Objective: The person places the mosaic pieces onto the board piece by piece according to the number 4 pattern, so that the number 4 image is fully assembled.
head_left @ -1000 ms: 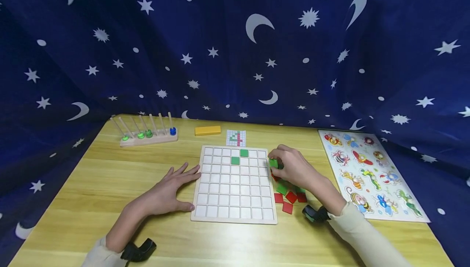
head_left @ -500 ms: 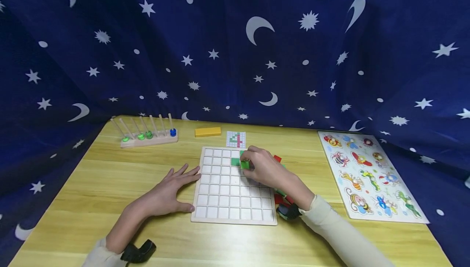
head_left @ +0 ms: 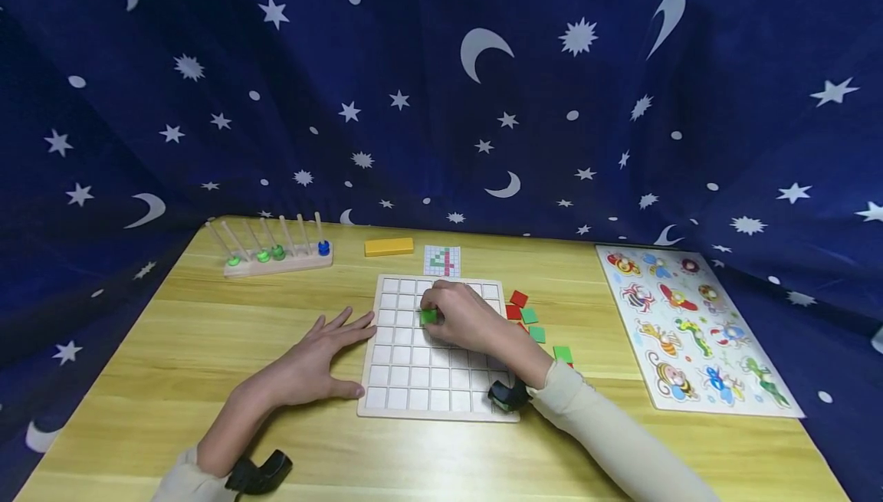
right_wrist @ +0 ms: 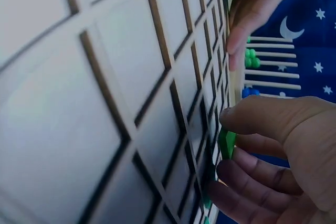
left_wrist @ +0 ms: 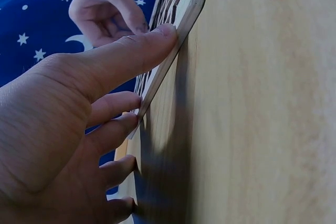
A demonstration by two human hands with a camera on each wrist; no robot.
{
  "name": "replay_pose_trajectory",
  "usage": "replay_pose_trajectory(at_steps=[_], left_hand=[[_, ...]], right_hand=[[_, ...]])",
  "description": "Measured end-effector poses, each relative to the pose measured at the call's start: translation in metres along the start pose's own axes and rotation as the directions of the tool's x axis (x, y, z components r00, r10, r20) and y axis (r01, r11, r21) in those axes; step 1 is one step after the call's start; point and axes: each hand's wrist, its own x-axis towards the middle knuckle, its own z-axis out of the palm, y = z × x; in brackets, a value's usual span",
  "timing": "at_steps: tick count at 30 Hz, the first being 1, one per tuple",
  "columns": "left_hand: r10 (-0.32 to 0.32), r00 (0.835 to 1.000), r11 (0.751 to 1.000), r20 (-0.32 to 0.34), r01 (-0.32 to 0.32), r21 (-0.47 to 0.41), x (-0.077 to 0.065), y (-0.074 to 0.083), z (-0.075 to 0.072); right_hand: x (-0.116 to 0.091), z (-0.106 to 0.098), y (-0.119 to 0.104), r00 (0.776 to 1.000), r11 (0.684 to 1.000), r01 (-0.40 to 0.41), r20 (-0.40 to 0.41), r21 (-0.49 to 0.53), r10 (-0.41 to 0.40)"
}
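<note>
Leftmost, along the far side of the wooden counter point(head_left: 331, 460), stands a seven-peg wooden ring counter point(head_left: 279, 263), with green rings on its left and middle pegs and blue at its right end. Nearer, the left hand point(head_left: 320, 364) lies with fingers spread and thumb apart; its grip is wide and has hold of nothing, index finger and thumb touching the left edge of the gridded pattern board point(head_left: 421, 398). A yellow-orange bar point(head_left: 388, 247) lies on the far side, left of a small pattern card point(head_left: 441, 260) printed with a green and red figure. The card lies just beyond the board.

Over the far part of the board is a green square tile point(head_left: 428, 317), pinched at the left tip of the right hand point(head_left: 464, 319). That grip is closed on the tile between thumb and fingers; whether the tile touches the board I cannot tell. Just right of the board lie scattered red tiles point(head_left: 519, 299) and green tiles point(head_left: 562, 353), partly screened by the right forearm. Farthest right is an insect picture puzzle point(head_left: 717, 391). Behind everything hangs a dark blue curtain point(head_left: 414, 27) with moons and stars.
</note>
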Motion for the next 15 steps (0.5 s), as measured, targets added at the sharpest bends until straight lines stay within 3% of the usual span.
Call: replay_pose_trajectory(at_steps=[9, 15], left_hand=[[0.007, 1.000, 1.000, -0.001, -0.007, -0.001, 0.000, -0.002, 0.000], [0.007, 1.000, 1.000, 0.002, -0.007, -0.002, 0.000, -0.002, -0.001]], right_hand=[[0.010, 0.007, -0.007, 1.000, 0.998, 0.014, 0.017, -0.065, -0.013], [0.014, 0.003, -0.007, 0.998, 0.998, -0.025, 0.059, -0.059, 0.029]])
